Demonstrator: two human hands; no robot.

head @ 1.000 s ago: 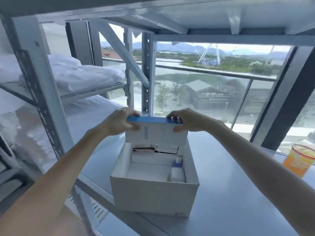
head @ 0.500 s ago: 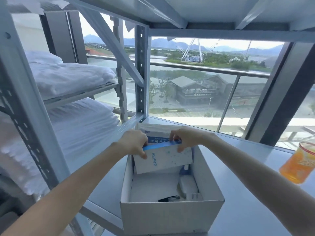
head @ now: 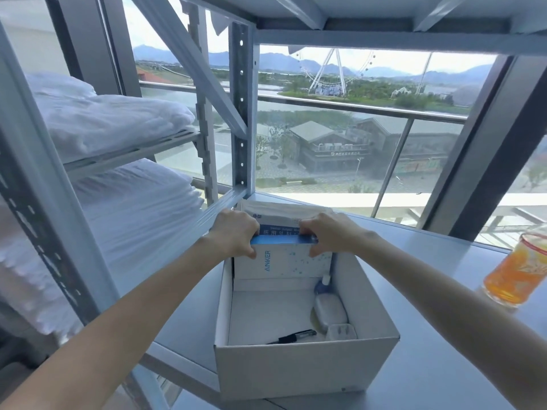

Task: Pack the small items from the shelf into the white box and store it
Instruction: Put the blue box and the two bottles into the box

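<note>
- Far left, folded white linens [head: 112, 125] fill a neighbouring rack, well apart from the work.
- The grey rack post [head: 241, 113] rises just behind the left hand [head: 236, 232]. Room is tight there, and a knuckle could knock the post if the hand lifts out leftward.
- That hand pinches the blue top edge of the Anker carton [head: 284, 263], thumb on the near face and fingers curled over the top.
- The carton stands upright against the far wall of the white box [head: 296, 371], with its lower part inside. A mask packet [head: 278, 229] shows just behind it; whether that packet is inside the box cannot be told.
- The right hand [head: 327, 235] pinches the same edge likewise.
- Judged risk: the carton tops the rim, so left upright it may block closing or tip forward onto the other items. Pushed down askew, a corner could catch the cardboard wall.
- On the box floor, a black pen [head: 293, 338] lies near the front, while a blue-capped bottle [head: 328, 306] and a white plug [head: 342, 331] keep to the right wall. The bare left floor looks roomy enough to lay the carton flat.
- Rightward the grey shelf [head: 444, 306] runs open up to an orange drink bottle [head: 515, 276], which a wide swing of the right elbow might upset.
</note>
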